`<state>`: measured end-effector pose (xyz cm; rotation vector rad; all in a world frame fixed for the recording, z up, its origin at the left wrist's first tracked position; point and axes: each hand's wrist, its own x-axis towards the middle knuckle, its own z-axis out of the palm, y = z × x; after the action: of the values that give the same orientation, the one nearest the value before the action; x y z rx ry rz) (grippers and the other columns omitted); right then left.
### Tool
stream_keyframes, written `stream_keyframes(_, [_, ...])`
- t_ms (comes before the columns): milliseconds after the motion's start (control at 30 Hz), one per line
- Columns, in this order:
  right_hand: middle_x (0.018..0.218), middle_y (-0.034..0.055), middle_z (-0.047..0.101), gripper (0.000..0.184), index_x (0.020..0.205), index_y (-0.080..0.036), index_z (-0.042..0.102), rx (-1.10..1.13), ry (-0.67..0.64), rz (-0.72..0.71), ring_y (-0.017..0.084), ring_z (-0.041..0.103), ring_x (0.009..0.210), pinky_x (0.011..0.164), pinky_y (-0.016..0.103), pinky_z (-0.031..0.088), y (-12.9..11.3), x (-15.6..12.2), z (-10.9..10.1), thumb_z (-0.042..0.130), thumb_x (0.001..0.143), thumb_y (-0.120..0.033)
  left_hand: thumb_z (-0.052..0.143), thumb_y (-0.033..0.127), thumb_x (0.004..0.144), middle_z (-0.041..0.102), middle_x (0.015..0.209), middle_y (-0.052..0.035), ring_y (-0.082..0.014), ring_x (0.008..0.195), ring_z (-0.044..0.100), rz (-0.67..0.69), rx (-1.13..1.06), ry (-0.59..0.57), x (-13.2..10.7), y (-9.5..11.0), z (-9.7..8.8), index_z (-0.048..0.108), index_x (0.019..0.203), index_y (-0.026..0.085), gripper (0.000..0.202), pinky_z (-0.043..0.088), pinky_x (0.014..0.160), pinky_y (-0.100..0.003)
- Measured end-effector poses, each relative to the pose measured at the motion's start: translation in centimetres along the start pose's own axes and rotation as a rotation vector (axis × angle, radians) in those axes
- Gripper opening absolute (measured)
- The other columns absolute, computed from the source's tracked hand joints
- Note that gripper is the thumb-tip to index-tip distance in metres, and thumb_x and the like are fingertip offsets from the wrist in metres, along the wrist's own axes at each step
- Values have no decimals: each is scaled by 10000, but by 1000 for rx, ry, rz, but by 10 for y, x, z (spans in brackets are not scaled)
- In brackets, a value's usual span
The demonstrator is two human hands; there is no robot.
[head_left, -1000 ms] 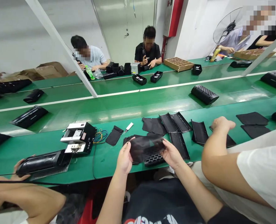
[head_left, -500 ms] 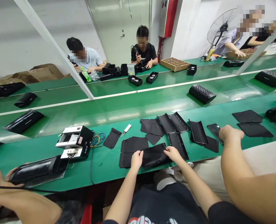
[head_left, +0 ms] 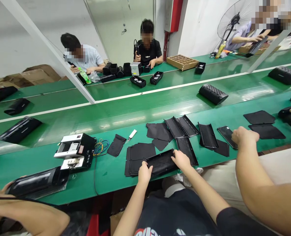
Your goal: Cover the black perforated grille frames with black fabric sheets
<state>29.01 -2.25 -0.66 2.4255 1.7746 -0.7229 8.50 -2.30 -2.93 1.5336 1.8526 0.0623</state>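
A black plastic tray-like panel [head_left: 162, 164] with a raised rim lies at the front edge of the green bench before me, its hollow side up. My left hand [head_left: 144, 171] grips its left end, thumb on the near side. At its right end my right hand [head_left: 181, 160] pinches the far corner and rim. Whether a dark sheet lies inside the panel is hard to tell. Beside my left hand is a stack of black sheets [head_left: 142, 152]. Similar curved panels [head_left: 186, 149] sit just beyond my right hand, with more black sheets [head_left: 157, 130] next to them.
A black-and-white machine [head_left: 73, 150] with coiled wires stands left. A co-worker's arm [head_left: 248, 157] reaches in at right near a phone [head_left: 227, 136]; another co-worker's arm [head_left: 37, 209] is at lower left. Black housings [head_left: 213, 94] sit on the green belt [head_left: 135, 111]. Several people work opposite.
The panel's far rim and hollow inside now show, where a flat black surface faced me before. My right hand has shifted onto its far corner. A hand has appeared at the far right.
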Motion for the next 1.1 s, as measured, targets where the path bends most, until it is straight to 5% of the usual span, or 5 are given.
stream_keyframes(233, [986,108,551,299,1023,-170,444,65,-29,14,214,567,843,633,275,362,-1,3,7,494,743,-264,509,225,714,523,524,38,-124,495,561,4,-307,46,-4,-2,2,433,900,153,214,400,549,-232])
stream_keyframes(400, [818,54,590,335,994,-172,465,275,-24,12,183,564,767,600,249,352,9,9,7,551,685,-266,531,272,686,446,480,86,-91,357,496,-27,-670,32,-10,0,-12,430,898,154,263,389,406,-205])
stream_keyframes(600, [571,-26,509,254,871,-148,510,691,37,-74,122,504,551,546,232,345,15,16,10,554,637,-238,613,333,594,452,482,82,-90,375,500,-29,-824,40,-18,-2,-33,454,941,137,429,372,376,-187])
stream_keyframes(800, [542,-67,403,340,818,-147,475,1156,-3,-166,67,374,442,431,208,276,11,8,8,585,582,-366,622,364,572,448,505,73,-71,429,485,38,-927,134,-27,-3,-43,491,987,144,488,370,390,-165])
stream_keyframes(1100, [559,-64,391,448,813,-155,465,1362,-17,-191,57,368,459,375,182,250,5,2,3,656,494,-405,636,385,535,546,603,26,-85,510,510,13,-1032,119,-38,2,-52,486,1039,163,571,388,426,-169])
